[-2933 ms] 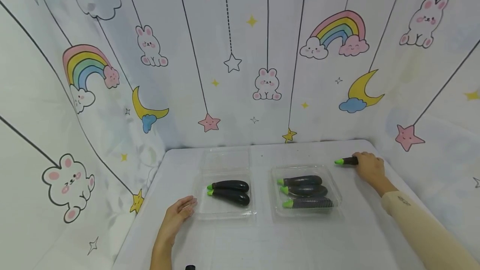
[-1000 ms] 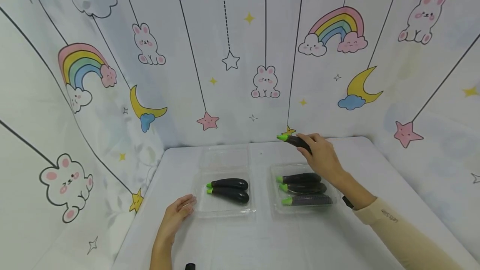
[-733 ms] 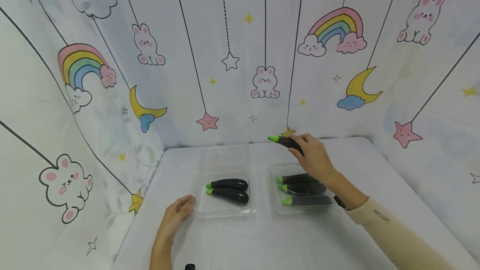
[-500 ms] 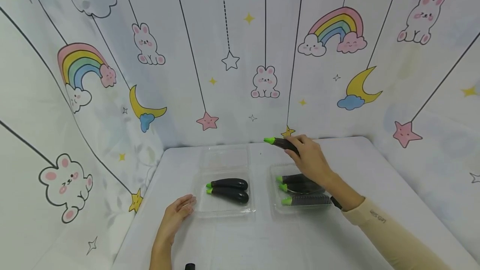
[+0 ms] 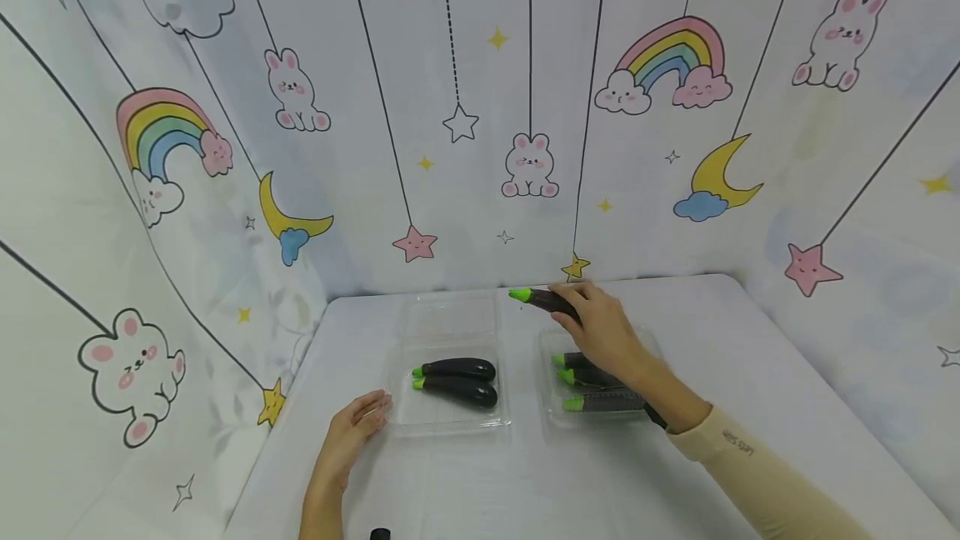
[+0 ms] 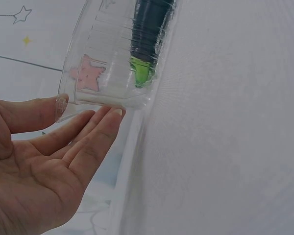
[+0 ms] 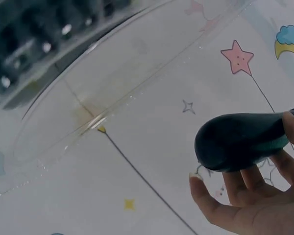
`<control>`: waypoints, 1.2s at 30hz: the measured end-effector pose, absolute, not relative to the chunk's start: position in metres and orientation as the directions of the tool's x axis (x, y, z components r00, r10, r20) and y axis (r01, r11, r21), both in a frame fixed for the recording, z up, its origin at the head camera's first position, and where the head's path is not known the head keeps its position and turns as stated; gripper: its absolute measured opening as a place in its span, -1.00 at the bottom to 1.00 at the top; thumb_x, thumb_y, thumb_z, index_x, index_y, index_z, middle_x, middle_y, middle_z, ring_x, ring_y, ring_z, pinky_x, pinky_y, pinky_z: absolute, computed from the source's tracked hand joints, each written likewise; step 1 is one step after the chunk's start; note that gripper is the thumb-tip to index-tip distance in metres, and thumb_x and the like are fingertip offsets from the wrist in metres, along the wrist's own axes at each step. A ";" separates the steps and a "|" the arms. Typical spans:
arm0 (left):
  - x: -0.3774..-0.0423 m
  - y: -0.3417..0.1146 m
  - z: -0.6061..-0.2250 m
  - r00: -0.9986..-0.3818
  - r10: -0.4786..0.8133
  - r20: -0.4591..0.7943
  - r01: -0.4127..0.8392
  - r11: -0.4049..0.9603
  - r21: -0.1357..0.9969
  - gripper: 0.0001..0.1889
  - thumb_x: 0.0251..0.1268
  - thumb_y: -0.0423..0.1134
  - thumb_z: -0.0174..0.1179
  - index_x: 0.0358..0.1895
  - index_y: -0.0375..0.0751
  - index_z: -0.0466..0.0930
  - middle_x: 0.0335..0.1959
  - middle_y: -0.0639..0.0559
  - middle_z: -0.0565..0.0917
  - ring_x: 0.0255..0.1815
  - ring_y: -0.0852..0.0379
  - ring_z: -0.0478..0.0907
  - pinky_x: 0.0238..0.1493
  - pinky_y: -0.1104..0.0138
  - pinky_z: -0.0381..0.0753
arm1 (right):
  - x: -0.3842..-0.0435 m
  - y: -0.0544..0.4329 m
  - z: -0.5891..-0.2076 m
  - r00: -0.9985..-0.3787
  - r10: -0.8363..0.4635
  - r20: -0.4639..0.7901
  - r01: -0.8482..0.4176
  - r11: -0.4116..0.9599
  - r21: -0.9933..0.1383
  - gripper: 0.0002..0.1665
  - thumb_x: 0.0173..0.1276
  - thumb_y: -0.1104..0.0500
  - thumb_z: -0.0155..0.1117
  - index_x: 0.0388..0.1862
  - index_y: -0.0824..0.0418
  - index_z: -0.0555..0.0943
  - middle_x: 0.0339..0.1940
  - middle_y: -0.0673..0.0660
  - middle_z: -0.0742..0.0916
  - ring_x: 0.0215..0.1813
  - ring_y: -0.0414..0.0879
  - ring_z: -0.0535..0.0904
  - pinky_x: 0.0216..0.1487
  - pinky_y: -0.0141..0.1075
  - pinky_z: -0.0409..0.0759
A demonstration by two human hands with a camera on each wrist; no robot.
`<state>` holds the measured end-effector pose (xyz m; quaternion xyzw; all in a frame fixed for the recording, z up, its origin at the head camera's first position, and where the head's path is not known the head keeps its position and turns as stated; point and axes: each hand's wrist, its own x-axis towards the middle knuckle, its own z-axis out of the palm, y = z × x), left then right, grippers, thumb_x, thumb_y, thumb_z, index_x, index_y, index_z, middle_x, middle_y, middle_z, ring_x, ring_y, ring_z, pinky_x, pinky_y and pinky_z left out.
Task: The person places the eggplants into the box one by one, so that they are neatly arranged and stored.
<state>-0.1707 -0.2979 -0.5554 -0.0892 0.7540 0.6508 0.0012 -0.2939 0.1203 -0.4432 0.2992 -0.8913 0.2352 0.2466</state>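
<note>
My right hand [image 5: 600,325] grips a dark eggplant [image 5: 553,302] with a bright green stem end, held above the table behind the right container; its rounded end shows in the right wrist view, thumb on one side and fingers on the other. With nearly straight fingers, my left hand [image 5: 352,432] touches the left side of a clear plastic container [image 5: 450,427]. Two eggplants [image 5: 457,392] lie side by side in it. A second clear container [image 5: 555,419] holds three eggplants [image 5: 611,402], partly covered by my right forearm.
The left container's lid [image 5: 450,315] lies folded back behind it. A small black object [image 5: 380,534] pokes in at the bottom edge. A white cloth covers the table [image 5: 525,482], and a patterned curtain [image 5: 360,148] rises behind.
My right hand picked up the eggplant at the table's right side, raised it and carried it left over the right container, now slightly lower. My left hand stays at the left container.
</note>
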 end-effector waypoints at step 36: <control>-0.169 -0.299 -0.557 -0.984 -0.140 -0.106 -0.124 0.124 0.984 -0.50 0.59 -0.40 0.08 0.49 -0.48 0.33 0.43 -0.38 0.49 0.47 -0.23 0.44 0.25 0.36 0.64 | -0.273 0.072 -0.456 -0.813 -0.475 0.337 -0.578 0.728 -0.369 -0.44 0.51 -0.03 0.36 0.43 0.06 0.58 0.02 0.13 0.69 -0.26 -0.15 0.52 -0.35 -0.31 0.52</control>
